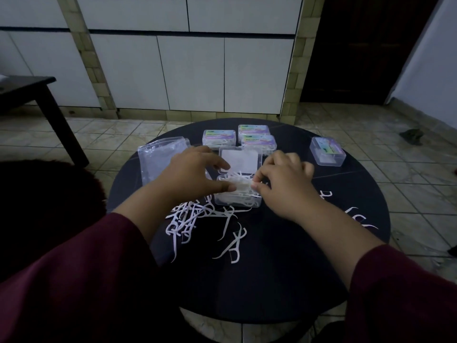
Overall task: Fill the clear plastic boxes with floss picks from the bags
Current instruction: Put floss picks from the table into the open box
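Loose floss picks near on counter, left hand and right hand pinching one bundle together over open box, lid back for filling.

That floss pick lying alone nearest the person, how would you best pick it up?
Pinch the floss pick by its straight handle, coming from above. It lies flat on the round table, apart from the pile, with its forked head toward the person and its thin curved tip pointing left. The handle is probably the sturdiest part to squeeze.
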